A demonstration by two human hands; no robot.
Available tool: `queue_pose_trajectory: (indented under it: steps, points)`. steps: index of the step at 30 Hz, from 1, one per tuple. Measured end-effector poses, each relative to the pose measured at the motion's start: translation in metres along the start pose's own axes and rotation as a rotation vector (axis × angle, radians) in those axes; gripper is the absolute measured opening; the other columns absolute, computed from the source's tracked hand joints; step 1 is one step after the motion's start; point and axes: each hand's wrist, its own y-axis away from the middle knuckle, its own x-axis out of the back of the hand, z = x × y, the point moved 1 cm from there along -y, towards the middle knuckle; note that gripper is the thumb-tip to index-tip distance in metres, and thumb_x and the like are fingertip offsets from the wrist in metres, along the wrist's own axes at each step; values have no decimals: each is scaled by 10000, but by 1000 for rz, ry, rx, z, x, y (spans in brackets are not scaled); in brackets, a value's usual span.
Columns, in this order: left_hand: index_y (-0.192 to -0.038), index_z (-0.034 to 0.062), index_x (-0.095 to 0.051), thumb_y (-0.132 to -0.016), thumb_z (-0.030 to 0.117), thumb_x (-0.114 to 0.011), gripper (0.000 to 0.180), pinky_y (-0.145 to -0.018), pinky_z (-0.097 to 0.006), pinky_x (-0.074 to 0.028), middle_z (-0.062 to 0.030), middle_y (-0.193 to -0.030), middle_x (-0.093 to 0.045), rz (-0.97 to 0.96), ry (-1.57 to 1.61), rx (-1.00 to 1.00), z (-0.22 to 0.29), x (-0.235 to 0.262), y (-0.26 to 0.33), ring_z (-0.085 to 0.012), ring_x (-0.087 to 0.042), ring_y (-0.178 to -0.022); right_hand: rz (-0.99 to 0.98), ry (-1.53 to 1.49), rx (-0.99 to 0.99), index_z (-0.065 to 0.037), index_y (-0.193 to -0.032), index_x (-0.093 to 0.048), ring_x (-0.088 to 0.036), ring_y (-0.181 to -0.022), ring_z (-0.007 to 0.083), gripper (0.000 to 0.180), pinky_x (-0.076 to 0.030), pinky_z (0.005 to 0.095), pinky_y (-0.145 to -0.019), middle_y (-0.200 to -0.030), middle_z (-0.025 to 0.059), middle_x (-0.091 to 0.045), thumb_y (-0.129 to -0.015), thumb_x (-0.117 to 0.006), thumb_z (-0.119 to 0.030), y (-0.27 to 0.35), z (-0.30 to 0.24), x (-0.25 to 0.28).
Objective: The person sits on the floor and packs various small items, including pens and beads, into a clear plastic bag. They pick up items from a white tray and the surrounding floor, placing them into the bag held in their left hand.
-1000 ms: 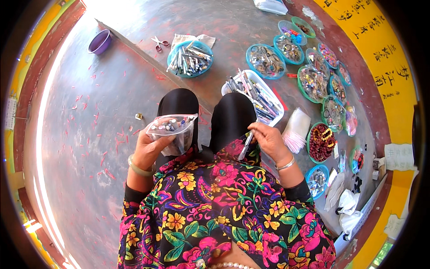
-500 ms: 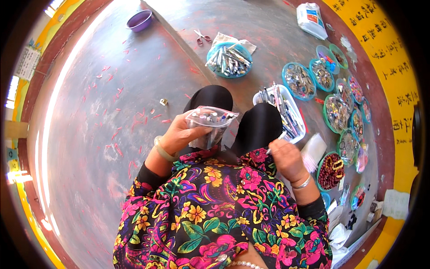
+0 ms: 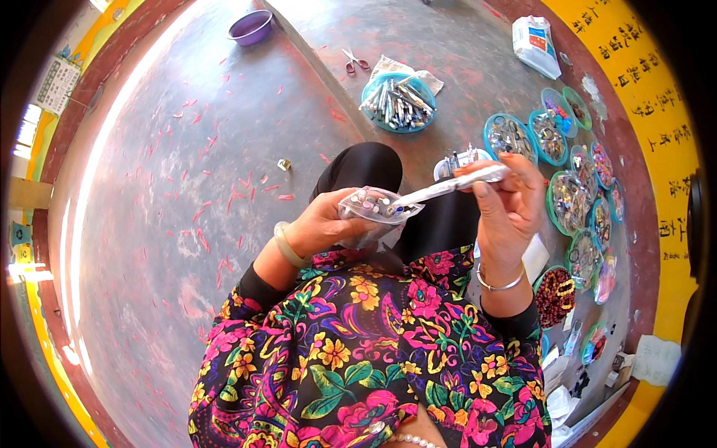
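Note:
My left hand (image 3: 317, 228) grips a clear plastic zip bag (image 3: 371, 236) above my lap. Its mouth faces up, and several pen ends show inside. Between the thumb and fingers of my right hand (image 3: 511, 220) is a white pen (image 3: 452, 184). The pen slants down to the left, its lower end at the bag's opening. Whether that end is inside or just above the rim, I cannot tell. Partly behind my right hand stands a white basket (image 3: 439, 170) of pens, mostly hidden.
A turquoise basket (image 3: 407, 130) full of pens sits ahead on a cloth, near red-handled scissors (image 3: 355, 61). Round baskets of small items, one holding dark red beads (image 3: 551, 302), cluster at right. A purple basin (image 3: 251, 28) stands far off. Red scraps litter the floor.
My right hand has risen from beside my right knee and brought the white pen over to the bag's mouth. The bag has stayed in my left hand. The whole view has shifted slightly.

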Motion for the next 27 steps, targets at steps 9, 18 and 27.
queue_pose_trajectory:
  steps: [9,18,27]
  points:
    - [-1215,-26,-523,-827,29,-632,407,-914,-294,-435,-68,-1131,-609,-5,47,22,3,0,2,-133,-565,-1020,-164,-7,-223,-13,-1159,-514,-621,-902,140,309,-498,267,-786,-961,115,-643,-863,-599,17,2,17,-15]
    - [-1222,-15,-520,-823,59,-658,428,-909,-295,-438,-61,-1125,-611,3,50,-30,-4,5,1,-131,-561,-1019,-179,199,-279,-28,-1079,-588,-634,-850,120,261,-489,239,-745,-919,62,-664,-828,-659,-23,15,37,-27]
    - [-1202,-13,-532,-825,71,-664,408,-909,-294,-436,-58,-1123,-605,17,19,-77,-11,9,-1,-132,-552,-1025,-189,402,-216,-44,-845,-679,-566,-1026,222,123,-435,331,-881,-999,92,-650,-730,-719,-26,22,46,-32]
